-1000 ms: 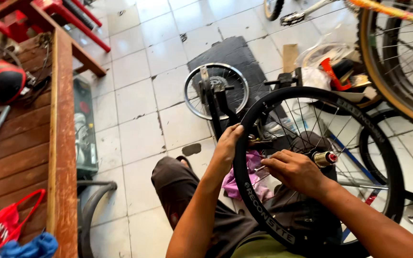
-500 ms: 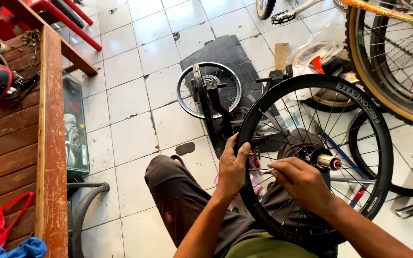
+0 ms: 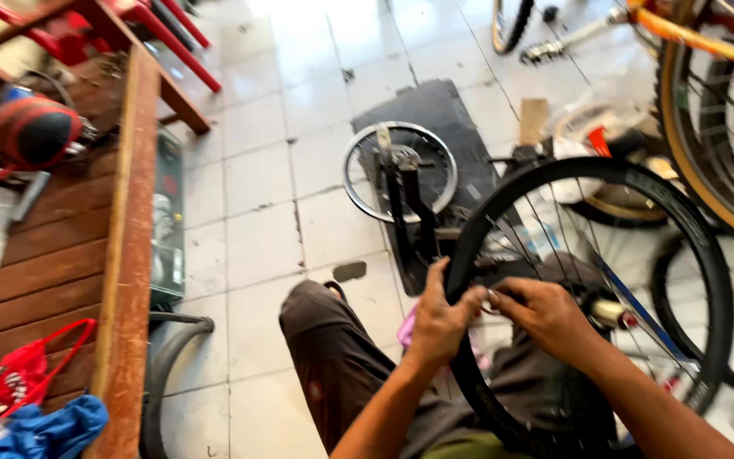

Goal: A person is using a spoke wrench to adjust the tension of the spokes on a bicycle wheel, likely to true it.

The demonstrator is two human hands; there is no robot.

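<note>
Black rubber and thin steel spokes make up the large bicycle wheel [image 3: 592,297] standing upright across the person's lap, hub axle pointing toward four o'clock. Left hand [image 3: 439,319] wraps the rim at nine o'clock, grip clenched on the tyre. Right hand [image 3: 545,314] sits just inside the rim, fingers pinched at a spoke end; what they grasp is too small to tell. Both hands nearly touch; the hub [image 3: 609,314] lies to their right.
</note>
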